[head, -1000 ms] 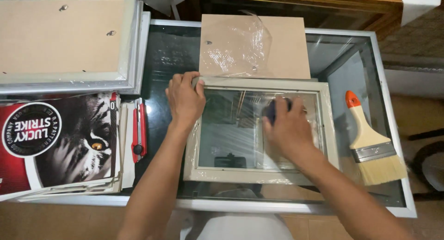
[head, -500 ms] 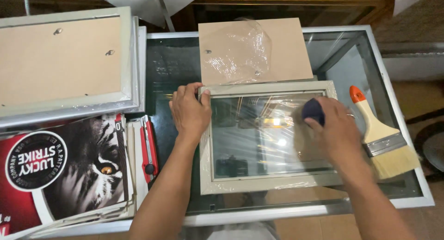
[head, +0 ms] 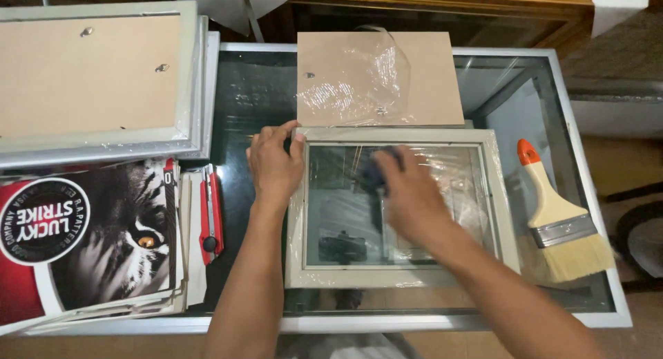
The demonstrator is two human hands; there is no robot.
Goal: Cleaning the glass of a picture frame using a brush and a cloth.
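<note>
Currently mid-wipe, by the look of it. Left hand [head: 274, 171] lies flat on the top-left corner of the picture frame [head: 399, 207], fingers spread over the rail, pinning it down rather than gripping. Right hand [head: 407, 196] sits on the glass pane, fingers curled around a dark cloth [head: 376, 171] pressed against the glass near its upper-left part; the hand is motion-blurred.

Frame lies flat, face up, centre of the glass tabletop [head: 594, 290], white-painted rails, with loose clear film clinging along its left and bottom edges. Just above it, touching or nearly so, is a brown backing board [head: 428, 76] with crumpled clear wrap [head: 359, 76] on top.

Progress, as a judgement: wrap is mostly off, board is out, pane is being cleaned. Streaks and haze show on the right half of the glass, so cleaning isn't finished. Board not yet refitted.

Nearby: a paintbrush [head: 563, 221] right of the frame, a red utility knife [head: 209, 210] left of it, stacked frames [head: 97, 82] top-left, a stack of prints [head: 90, 241] bottom-left.
</note>
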